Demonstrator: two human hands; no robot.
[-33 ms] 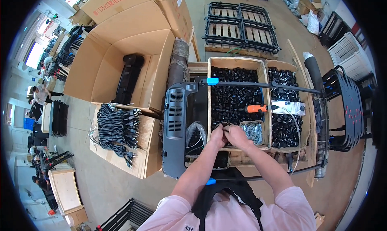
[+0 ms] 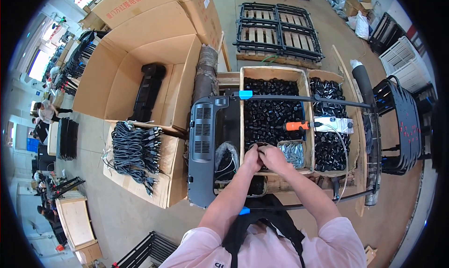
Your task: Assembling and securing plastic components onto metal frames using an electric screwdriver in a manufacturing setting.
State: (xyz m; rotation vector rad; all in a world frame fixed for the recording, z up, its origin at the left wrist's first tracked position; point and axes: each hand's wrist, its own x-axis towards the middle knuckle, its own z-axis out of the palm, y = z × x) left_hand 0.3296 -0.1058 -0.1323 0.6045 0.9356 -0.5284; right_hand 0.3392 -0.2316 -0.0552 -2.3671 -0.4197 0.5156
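Note:
My left hand [image 2: 253, 159] and my right hand [image 2: 273, 157] meet at the near edge of a wooden bin [image 2: 242, 109], fingers closed and pressed together. Whatever they pinch is too small and hidden to make out. Small black plastic parts [image 2: 271, 113] fill that bin. Close to my right hand sits a container of silvery screws [image 2: 292, 153]. An orange power screwdriver [image 2: 297, 126] lies over the black parts, beyond the screws. Around the bins runs a black frame with a long vented black housing [image 2: 202, 146] at its left end; blue clips [image 2: 246, 95] sit on its bars.
A second bin [image 2: 358, 155] at right holds black-headed parts and a white box [image 2: 333, 124]. At left, bundled dark cables [image 2: 135, 148] lie on cardboard beside an open carton [image 2: 100, 80] containing a black housing [image 2: 148, 92]. Black frames [image 2: 279, 29] rest on a pallet beyond.

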